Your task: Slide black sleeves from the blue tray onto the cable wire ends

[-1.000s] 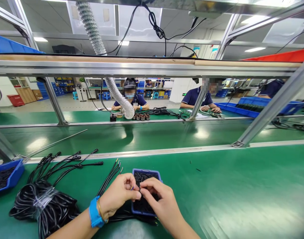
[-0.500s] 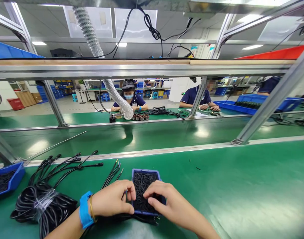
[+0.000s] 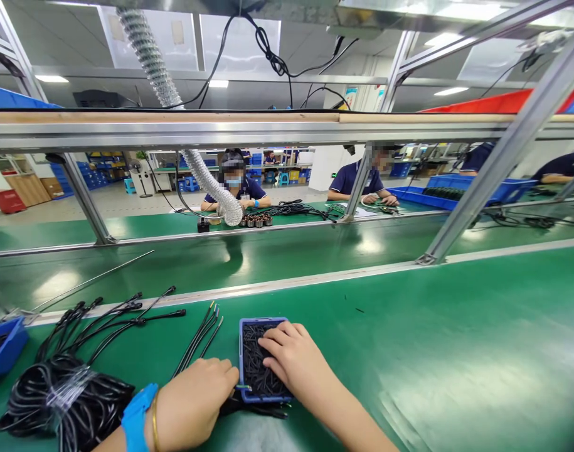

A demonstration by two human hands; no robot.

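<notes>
My left hand (image 3: pixel 199 395), with a blue band and a gold bracelet at the wrist, is closed on a cable end whose thin coloured wires (image 3: pixel 243 387) stick out over the near left corner of the blue bin. Short black tubes (image 3: pixel 253 355) fill this bin (image 3: pixel 241 351). My right hand (image 3: pixel 287 355) lies over the bin's right side, its fingers spread on the tubes; whether a tube is between them cannot be seen. Black cables (image 3: pixel 192 345) with bared coloured wire ends lie behind my left hand, and more cable ends (image 3: pixel 272 411) show in front of the bin.
A bundled coil of black cables (image 3: pixel 65 395) lies at the left, beside another blue bin (image 3: pixel 11 351). A metal frame post (image 3: pixel 498 144) slants down to the bench at the right. Two people sit across the bench behind a silver duct (image 3: pixel 206 176).
The view has shifted a little to the right. My left hand has turned back-up and lowered beside the bin. The fingers of my right hand have spread out over the tubes.
</notes>
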